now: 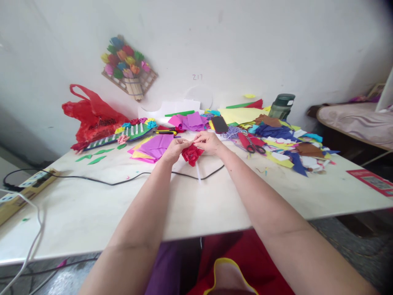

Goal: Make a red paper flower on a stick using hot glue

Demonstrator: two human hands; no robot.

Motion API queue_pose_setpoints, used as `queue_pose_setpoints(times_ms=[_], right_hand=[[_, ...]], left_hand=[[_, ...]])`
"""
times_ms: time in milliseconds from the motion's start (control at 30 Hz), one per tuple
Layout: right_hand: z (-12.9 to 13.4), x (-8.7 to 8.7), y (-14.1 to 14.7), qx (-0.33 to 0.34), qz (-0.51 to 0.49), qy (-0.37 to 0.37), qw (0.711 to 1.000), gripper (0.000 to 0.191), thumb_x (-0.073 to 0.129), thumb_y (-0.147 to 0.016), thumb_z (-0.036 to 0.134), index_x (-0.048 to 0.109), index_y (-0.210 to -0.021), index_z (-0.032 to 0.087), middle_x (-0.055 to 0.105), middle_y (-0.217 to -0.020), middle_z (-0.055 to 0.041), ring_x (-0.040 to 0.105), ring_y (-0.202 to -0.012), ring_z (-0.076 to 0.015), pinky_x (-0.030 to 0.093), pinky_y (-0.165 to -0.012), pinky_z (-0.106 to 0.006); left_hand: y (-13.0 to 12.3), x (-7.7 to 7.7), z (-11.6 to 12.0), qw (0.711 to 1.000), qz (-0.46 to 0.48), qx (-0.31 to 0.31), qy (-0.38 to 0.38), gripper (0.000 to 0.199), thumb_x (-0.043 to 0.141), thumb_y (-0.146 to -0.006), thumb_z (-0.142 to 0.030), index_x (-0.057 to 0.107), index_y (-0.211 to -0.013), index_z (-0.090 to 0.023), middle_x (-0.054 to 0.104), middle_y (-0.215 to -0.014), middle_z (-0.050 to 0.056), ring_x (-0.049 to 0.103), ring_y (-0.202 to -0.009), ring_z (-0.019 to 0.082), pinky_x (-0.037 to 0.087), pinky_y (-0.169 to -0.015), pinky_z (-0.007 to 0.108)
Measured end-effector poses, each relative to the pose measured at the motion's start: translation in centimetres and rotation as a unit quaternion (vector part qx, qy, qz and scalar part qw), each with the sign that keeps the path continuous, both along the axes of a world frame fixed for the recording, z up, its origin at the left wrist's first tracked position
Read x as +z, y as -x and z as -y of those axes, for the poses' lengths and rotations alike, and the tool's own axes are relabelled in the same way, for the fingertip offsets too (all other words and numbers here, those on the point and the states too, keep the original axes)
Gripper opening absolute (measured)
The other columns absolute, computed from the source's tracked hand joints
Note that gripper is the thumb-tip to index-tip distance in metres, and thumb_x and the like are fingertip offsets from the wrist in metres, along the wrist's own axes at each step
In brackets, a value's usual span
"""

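A red paper flower (192, 155) is between my two hands above the middle of the table. A thin white stick (198, 174) points down from it toward me. My left hand (175, 150) pinches the flower's left edge with closed fingers. At its upper right edge, my right hand (208, 142) grips it too, thumb and fingertips together. Left of my left hand lie folded purple sheets (157, 146) with yellow and pink ones under them. Black-handled scissors (255, 148) rest on red paper to the right of my right hand.
A black cable (113, 183) crosses the table below my hands. At the left are a red plastic bag (92, 116), a row of paper flowers (135, 129) and green paper leaves (97, 159). Paper scraps (276, 135), a phone (219, 124) and a dark green bottle (281, 107) stand or lie right of centre.
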State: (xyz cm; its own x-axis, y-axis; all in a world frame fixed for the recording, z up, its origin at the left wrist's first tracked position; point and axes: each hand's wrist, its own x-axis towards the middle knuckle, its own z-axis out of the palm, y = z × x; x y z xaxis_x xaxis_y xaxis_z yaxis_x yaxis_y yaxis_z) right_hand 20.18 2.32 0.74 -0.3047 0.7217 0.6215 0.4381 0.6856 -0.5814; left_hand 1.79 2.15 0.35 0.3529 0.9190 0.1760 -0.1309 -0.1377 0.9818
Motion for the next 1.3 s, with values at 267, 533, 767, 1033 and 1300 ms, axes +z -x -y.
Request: queue_pose_setpoints(times_ms=[267, 533, 767, 1033, 1300], right_hand=[[0.3, 0.2, -1.3, 0.043, -0.007, 0.110, 0.993, 0.022, 0.063, -0.079, 0.027, 0.080, -0.086, 0.015, 0.074, -0.078, -0.0053, 0.053, -0.050, -0.0098, 0.042, -0.050, -0.024], [0.0, 0.1, -1.6, 0.035, 0.044, 0.056, 0.997, 0.017, 0.067, -0.080, 0.021, 0.082, -0.087, 0.020, 0.075, -0.080, -0.0045, 0.064, -0.074, -0.0154, 0.048, -0.071, -0.026], [-0.9, -0.6, -1.8, 0.050, 0.061, 0.029, 0.996, 0.018, 0.068, -0.083, 0.023, 0.082, -0.094, 0.021, 0.073, -0.082, -0.0050, 0.062, -0.075, -0.0156, 0.047, -0.072, -0.027], [-0.9, -0.3, -1.5, 0.037, 0.116, -0.011, 0.992, 0.022, 0.064, -0.087, 0.022, 0.081, -0.100, 0.022, 0.073, -0.084, -0.0050, 0.062, -0.077, -0.0157, 0.046, -0.073, -0.027], [-0.8, -0.2, -1.2, -0.018, 0.172, -0.061, 0.983, 0.023, 0.063, -0.088, 0.022, 0.081, -0.102, 0.022, 0.072, -0.091, -0.0066, 0.062, -0.081, -0.0170, 0.045, -0.073, -0.027]], left_hand=[[0.3, 0.0, 0.0, 1.000, -0.007, -0.004, 0.002, 0.035, 0.087, -0.055, -0.038, 0.067, -0.066, -0.012, 0.065, -0.057, 0.004, 0.057, -0.049, 0.012, 0.042, -0.049, 0.025], [0.7, -0.3, -0.3, 1.000, 0.002, -0.014, -0.002, 0.031, 0.087, -0.055, -0.033, 0.069, -0.071, -0.012, 0.067, -0.064, 0.005, 0.061, -0.055, 0.014, 0.045, -0.055, 0.026], [0.9, -0.4, -0.4, 1.000, -0.014, -0.017, 0.007, 0.029, 0.084, -0.056, -0.032, 0.069, -0.071, -0.011, 0.066, -0.063, 0.006, 0.059, -0.053, 0.014, 0.045, -0.052, 0.026], [0.8, -0.3, -0.4, 0.999, 0.009, -0.005, 0.044, 0.026, 0.083, -0.055, -0.026, 0.070, -0.072, -0.011, 0.066, -0.064, 0.005, 0.059, -0.054, 0.013, 0.044, -0.053, 0.024], [0.8, -0.1, -0.2, 0.994, 0.024, -0.021, 0.100, 0.011, 0.076, -0.064, -0.017, 0.069, -0.069, -0.010, 0.063, -0.060, 0.002, 0.055, -0.051, 0.009, 0.041, -0.051, 0.021]])
